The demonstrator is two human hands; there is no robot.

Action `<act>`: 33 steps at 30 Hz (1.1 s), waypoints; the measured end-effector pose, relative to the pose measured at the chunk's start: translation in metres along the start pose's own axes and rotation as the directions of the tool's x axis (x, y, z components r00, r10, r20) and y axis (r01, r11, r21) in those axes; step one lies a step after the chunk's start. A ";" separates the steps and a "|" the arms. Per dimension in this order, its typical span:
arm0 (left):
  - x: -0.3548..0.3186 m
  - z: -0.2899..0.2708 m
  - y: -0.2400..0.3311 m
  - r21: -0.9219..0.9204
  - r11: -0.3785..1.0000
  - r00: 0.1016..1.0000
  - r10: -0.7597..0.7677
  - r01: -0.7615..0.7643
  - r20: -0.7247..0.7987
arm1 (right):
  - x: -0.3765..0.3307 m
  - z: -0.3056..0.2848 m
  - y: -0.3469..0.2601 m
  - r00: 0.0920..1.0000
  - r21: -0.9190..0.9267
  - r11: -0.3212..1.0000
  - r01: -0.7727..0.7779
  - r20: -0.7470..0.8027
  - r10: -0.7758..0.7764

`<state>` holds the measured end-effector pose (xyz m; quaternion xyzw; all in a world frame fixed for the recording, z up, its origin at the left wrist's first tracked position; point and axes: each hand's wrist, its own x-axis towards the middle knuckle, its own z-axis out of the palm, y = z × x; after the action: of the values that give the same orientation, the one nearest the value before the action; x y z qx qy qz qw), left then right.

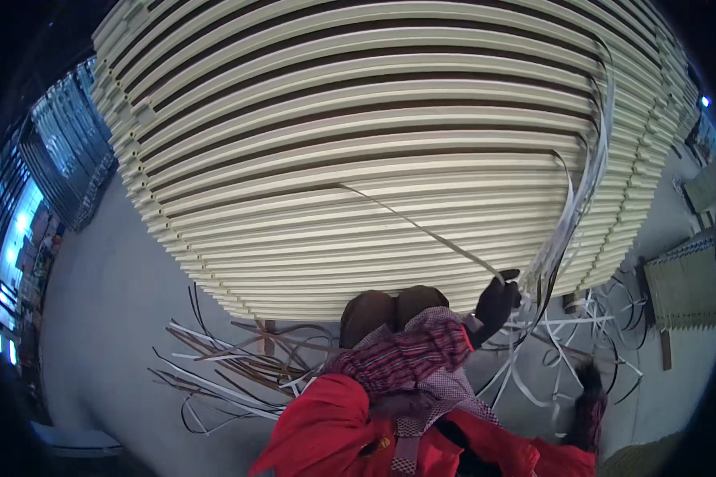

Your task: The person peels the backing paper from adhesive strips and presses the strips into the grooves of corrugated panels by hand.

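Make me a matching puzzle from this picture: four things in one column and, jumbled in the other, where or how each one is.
Things:
1. left hand
2. right hand
3. stack of cream slats
4. loose strips

Places or states:
A. fills the upper picture
B. scattered on the grey floor
C. gloved, pinching a thin strip that runs off the stack
D. gloved, low at the lower right

Pairs: 1-C, 2-D, 3-A, 4-B

left hand [406, 404] mostly buried under checked cloth [410, 358], grip unreadable; stacked pale profiles [358, 151] cut off at top edge.
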<state>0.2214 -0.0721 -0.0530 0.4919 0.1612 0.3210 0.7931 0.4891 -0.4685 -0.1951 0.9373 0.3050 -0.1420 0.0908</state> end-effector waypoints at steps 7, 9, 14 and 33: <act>0.018 -0.008 -0.036 0.565 0.615 0.808 0.222 -0.550 0.545 | 0.013 -0.288 -0.366 0.640 0.898 0.060 0.436 -0.263 -0.722; 0.015 -0.071 -0.018 0.544 0.377 0.660 0.367 -0.750 0.655 | -0.002 -0.304 -0.411 0.494 0.809 0.200 0.553 -0.124 -0.860; 0.010 -0.284 0.099 0.989 -0.146 0.692 0.713 -0.007 0.110 | 0.004 -0.290 -0.404 0.553 0.517 0.332 0.789 -0.364 -0.749; 0.012 -0.395 0.219 1.000 0.002 0.329 0.944 -0.011 0.001 | 0.047 -0.376 -0.358 0.299 -0.147 0.413 0.899 -0.484 -0.822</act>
<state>-0.0722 0.2718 -0.0418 0.6755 0.3974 0.6207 -0.0207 0.3910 -0.0605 0.1142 0.6308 0.7595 0.0491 -0.1514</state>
